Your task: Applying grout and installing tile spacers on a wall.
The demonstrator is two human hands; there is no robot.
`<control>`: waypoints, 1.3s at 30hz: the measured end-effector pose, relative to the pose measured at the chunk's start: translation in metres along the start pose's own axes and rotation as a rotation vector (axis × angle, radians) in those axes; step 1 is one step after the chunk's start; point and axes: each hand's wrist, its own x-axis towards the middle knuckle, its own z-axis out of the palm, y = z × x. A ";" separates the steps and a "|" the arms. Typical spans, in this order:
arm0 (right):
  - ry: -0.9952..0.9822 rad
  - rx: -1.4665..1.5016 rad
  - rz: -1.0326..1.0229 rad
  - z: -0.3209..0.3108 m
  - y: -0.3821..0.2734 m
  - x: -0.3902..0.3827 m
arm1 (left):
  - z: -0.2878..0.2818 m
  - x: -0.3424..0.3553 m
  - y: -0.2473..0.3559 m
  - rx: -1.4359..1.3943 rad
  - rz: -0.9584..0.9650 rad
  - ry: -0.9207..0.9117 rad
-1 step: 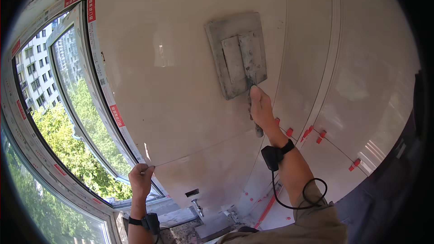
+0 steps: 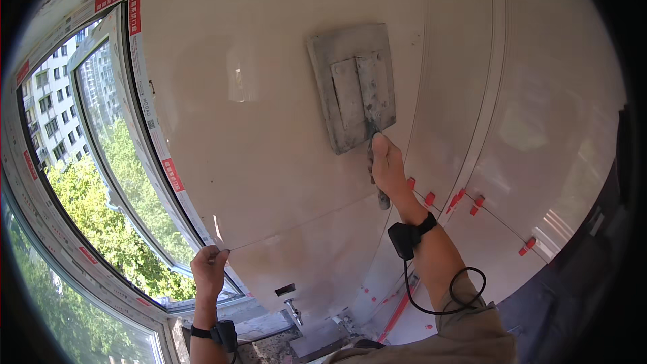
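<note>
Near the tile's [image 2: 269,141] right edge, the right hand [image 2: 388,162] clasps a probably hefty paddle [image 2: 347,94] aptly by its handle [image 2: 383,199]; the left hand [image 2: 209,268] pinches, contents unclear.

Two bare hands show, one left hand [image 2: 209,271] and one right hand [image 2: 389,164]. There is one flat grey tool [image 2: 325,87] with one handle [image 2: 383,199]. Black wrist devices [image 2: 403,240] number two, one per wrist. Count one open window sash [image 2: 125,155], one tap [image 2: 293,311], one rectangular wall opening [image 2: 286,290] and at least five red clips [image 2: 477,205]; smaller red pieces [image 2: 366,290] lower down are too blurred to total.
</note>
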 end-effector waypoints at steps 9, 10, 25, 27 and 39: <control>-0.062 0.091 0.238 -0.027 -0.024 -0.031 | 0.005 0.002 -0.036 -0.174 0.024 -0.088; -0.118 0.201 0.349 -0.030 -0.029 -0.045 | 0.004 0.001 -0.038 -0.144 0.008 -0.092; -1.164 -0.710 0.788 -0.180 0.045 -0.443 | -0.040 -0.320 -0.239 -0.020 -1.207 0.075; -1.246 -0.744 0.937 -0.195 0.073 -0.504 | -0.038 -0.363 -0.241 -0.045 -1.396 0.079; -0.904 -0.350 1.697 -0.280 0.230 -0.859 | 0.002 -0.508 -0.384 0.070 -1.132 0.114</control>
